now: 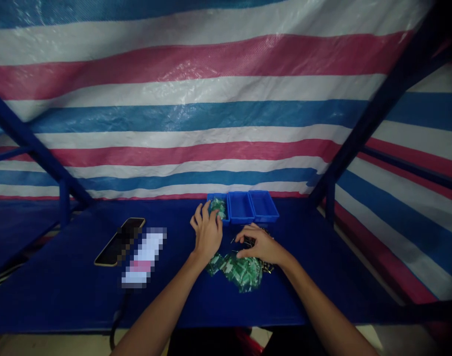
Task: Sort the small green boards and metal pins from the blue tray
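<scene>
My left hand reaches over the left blue bin, its fingers spread and resting at the near side. Small green pieces that look like circuit boards lie inside that bin. My right hand is half curled above the table, thumb and forefinger apart. Close by its fingers, and partly hidden by them, are small dark parts with thin metal pins. A loose pile of green circuit boards, some seemingly in clear wrapping, lies just below the right hand.
Two more blue bins, the middle one and the right one, stand beside the first. A phone and a blurred bright-screened device lie left on the blue table. Blue frame bars and striped sheeting enclose the table.
</scene>
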Demonstrator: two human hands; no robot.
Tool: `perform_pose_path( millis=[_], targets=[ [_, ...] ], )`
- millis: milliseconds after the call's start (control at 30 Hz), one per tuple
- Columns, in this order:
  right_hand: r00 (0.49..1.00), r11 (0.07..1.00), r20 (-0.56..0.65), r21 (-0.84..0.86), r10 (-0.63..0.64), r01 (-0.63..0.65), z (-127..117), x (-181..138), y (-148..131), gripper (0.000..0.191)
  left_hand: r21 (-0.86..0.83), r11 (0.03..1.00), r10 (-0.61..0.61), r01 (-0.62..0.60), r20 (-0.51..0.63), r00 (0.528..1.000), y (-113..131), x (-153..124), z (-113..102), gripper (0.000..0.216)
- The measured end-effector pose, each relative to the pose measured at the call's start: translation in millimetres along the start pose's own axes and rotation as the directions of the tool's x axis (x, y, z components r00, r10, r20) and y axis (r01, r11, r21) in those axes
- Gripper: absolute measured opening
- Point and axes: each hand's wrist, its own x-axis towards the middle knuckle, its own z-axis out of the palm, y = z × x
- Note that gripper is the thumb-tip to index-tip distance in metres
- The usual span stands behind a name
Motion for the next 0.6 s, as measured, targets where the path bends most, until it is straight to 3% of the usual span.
perform_pose_path(
  millis=[133, 367, 533, 600],
  targets=[
    [0.995, 0.99, 0.095, -0.139, 0.001, 0.012, 0.4, -1.0, -4.4, 0.055, -0.077, 0.997, 0.027, -0.029, -0.022, 0.999, 5.0, 0.7, -6.4, 0.032],
    [0.996, 0.983, 0.089, -0.18, -0.03, 0.045, 2.4, -1.1, -7.3, 0.031, -0.199, 0.977, 0.072, -0.078, -0.033, 0.997, 9.5, -0.3, -11.3, 0.028],
    [0.996, 0.975, 0.083, -0.219, -0.015, 0.033, 4.4, -2.0, -15.1, 0.056, -0.24, 0.966, 0.09, -0.097, -0.041, 0.995, 10.6, -1.5, -10.9, 0.027],
    [0.993, 0.972, 0.113, -0.228, -0.038, 0.063, 4.5, -2.1, -16.7, 0.055, -0.25, 0.963, 0.092, -0.1, -0.044, 0.995, 10.9, -2.1, -10.3, 0.027]
  ],
)
